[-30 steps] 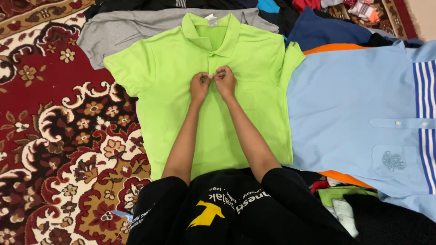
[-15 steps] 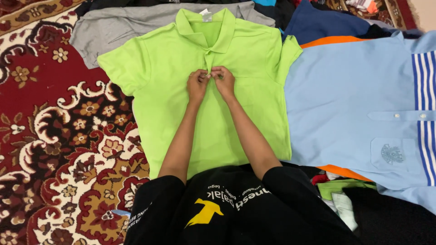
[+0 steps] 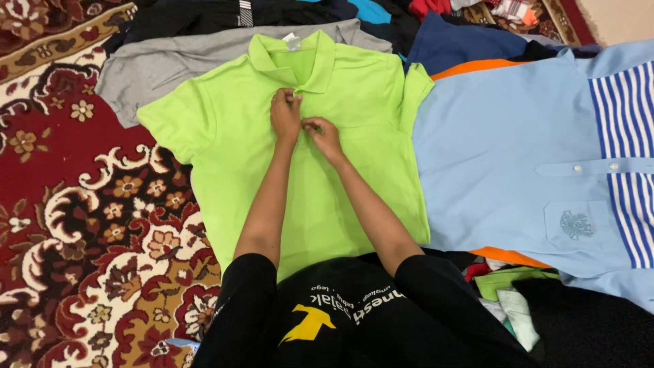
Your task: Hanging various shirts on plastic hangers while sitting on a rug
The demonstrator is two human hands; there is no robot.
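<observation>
A lime green polo shirt (image 3: 354,109) lies flat, front up, on a patterned carpet, collar away from me. My left hand (image 3: 285,114) pinches the button placket just below the collar. My right hand (image 3: 325,137) pinches the placket a little lower and to the right. Both hands rest on the shirt's chest, fingers closed on the fabric.
A light blue polo with striped panel (image 3: 518,157) lies to the right, over an orange garment (image 3: 507,257). A grey shirt (image 3: 170,58) lies under the green one at the back left. Dark clothes are piled at the back (image 3: 449,41). Red floral carpet (image 3: 88,218) spreads on the left.
My left hand has moved up the placket toward the collar. My right hand has stayed lower on it. The camera view has shifted slightly.
</observation>
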